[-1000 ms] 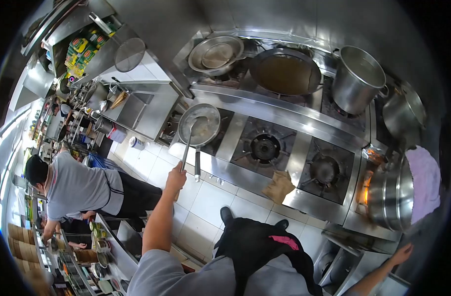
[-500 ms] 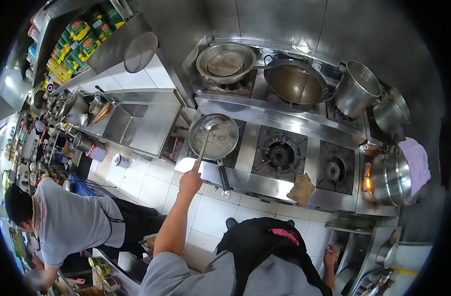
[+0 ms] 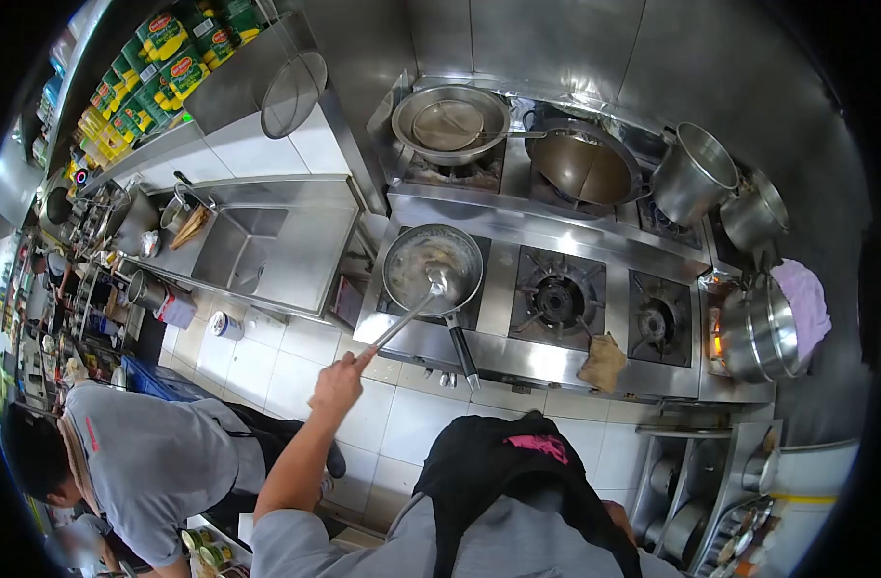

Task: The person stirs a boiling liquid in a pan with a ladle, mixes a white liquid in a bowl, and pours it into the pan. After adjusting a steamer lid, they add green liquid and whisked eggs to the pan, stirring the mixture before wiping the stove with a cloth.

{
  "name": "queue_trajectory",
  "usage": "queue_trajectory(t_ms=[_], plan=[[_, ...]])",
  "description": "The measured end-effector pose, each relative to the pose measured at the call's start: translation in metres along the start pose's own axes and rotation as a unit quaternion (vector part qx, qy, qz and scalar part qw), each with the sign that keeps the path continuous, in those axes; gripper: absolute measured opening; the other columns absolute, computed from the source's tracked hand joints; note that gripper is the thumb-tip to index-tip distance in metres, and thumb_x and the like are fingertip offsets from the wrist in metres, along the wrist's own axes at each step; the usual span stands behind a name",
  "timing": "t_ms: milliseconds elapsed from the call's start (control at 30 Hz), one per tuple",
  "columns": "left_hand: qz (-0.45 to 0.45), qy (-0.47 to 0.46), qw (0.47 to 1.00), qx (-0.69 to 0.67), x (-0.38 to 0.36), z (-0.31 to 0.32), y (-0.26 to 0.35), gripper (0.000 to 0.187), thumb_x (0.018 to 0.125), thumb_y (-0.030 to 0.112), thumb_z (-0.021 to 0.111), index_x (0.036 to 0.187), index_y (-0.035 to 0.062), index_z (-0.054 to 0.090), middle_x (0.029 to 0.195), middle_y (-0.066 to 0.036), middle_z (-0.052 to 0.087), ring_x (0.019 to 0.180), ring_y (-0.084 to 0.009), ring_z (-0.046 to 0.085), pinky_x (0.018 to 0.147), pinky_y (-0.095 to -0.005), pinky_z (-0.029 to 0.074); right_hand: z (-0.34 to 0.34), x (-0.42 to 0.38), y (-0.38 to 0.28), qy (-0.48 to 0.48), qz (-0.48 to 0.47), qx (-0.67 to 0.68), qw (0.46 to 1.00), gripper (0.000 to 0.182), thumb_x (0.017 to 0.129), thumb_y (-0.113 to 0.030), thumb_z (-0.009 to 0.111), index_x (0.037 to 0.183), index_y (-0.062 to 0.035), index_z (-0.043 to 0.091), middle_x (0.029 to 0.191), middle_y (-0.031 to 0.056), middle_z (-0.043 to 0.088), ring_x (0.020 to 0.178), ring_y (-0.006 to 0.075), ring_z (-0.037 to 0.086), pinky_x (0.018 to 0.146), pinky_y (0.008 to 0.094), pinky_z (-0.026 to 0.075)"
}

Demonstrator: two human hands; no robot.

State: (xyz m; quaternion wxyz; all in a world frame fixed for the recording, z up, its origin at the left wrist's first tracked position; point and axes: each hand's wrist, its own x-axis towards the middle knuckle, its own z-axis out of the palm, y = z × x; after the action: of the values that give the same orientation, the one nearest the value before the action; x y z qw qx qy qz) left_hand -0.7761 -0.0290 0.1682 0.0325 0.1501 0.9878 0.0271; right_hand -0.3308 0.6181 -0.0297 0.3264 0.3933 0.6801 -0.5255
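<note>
My left hand [image 3: 339, 382] is closed around the handle end of a long metal ladle [image 3: 402, 324]. The ladle's shiny head sits at the near right side of a frying pan [image 3: 416, 231], over its rim. Pale, cloudy food with liquid lies in the pan, which stands on the front left burner. The pan's black handle [image 3: 462, 349] points toward me, and no hand is on it. My right hand [image 3: 617, 515] hangs low by my right side, mostly hidden behind the black apron [image 3: 517, 472]. Its fingers do not show.
Two front burners [image 3: 558, 301] lie right of the pan, with a brown cloth [image 3: 603, 362] on the edge. Behind stand a wok [image 3: 585, 169], a wide pan [image 3: 407, 125] and a tall pot [image 3: 696, 173]. A flame burns by a steel pot [image 3: 749, 337]. A co-worker [image 3: 161, 453] bends at left.
My left hand has drawn back toward me and left, pulling the ladle's head from the pan's middle to its near edge. My right hand has slipped mostly behind the apron. The co-worker bends lower.
</note>
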Motion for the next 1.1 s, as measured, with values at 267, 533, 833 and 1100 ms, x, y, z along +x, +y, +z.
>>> queue_trajectory(t_ms=[267,533,833,1100], plan=[[0.014,-0.004,0.997,0.078,0.078,-0.045,-0.018,0.066,0.087,0.004,0.056,0.147,0.0301,0.051,0.094,-0.013,0.065,0.077,-0.0328,0.071,0.066,-0.0444,0.058,-0.009,0.04,-0.083,0.069,0.083,0.178,0.978,0.031,0.098,-0.03,0.056,0.123,-0.0124,0.06,0.104,0.0042,0.059,0.095,0.0258,0.059,0.08,0.0484,0.052],[-0.026,-0.076,0.995,0.066,0.117,-0.056,-0.037,0.066,0.092,0.013,0.057,0.153,0.0274,0.039,0.102,-0.017,0.068,0.088,-0.0379,0.071,0.076,-0.0493,0.058,-0.026,0.112,-0.169,0.051,0.006,0.174,0.983,0.031,0.097,-0.028,0.057,0.124,-0.0132,0.06,0.104,0.0036,0.06,0.093,0.0225,0.061,0.08,0.044,0.053],[-0.004,-0.054,0.875,-0.48,0.052,-0.082,0.06,0.063,0.088,-0.009,0.036,0.15,0.0027,0.043,0.129,-0.019,0.066,0.106,-0.0257,0.07,0.086,-0.034,0.058,0.006,0.163,-0.117,0.021,0.02,0.216,0.976,0.04,0.096,-0.037,0.061,0.126,-0.0104,0.062,0.117,0.0089,0.063,0.1,0.0244,0.063,0.082,0.0462,0.055],[-0.343,-0.258,0.754,-0.498,0.037,-0.068,0.036,0.019,0.105,0.023,0.048,0.104,0.0058,0.056,0.069,-0.002,0.05,0.054,-0.0126,0.047,0.049,-0.0259,0.04,0.1,0.13,-0.141,0.006,0.065,0.194,0.979,0.03,0.091,-0.036,0.064,0.112,-0.0157,0.071,0.093,-0.0004,0.063,0.076,0.0153,0.059,0.066,0.0425,0.055]])
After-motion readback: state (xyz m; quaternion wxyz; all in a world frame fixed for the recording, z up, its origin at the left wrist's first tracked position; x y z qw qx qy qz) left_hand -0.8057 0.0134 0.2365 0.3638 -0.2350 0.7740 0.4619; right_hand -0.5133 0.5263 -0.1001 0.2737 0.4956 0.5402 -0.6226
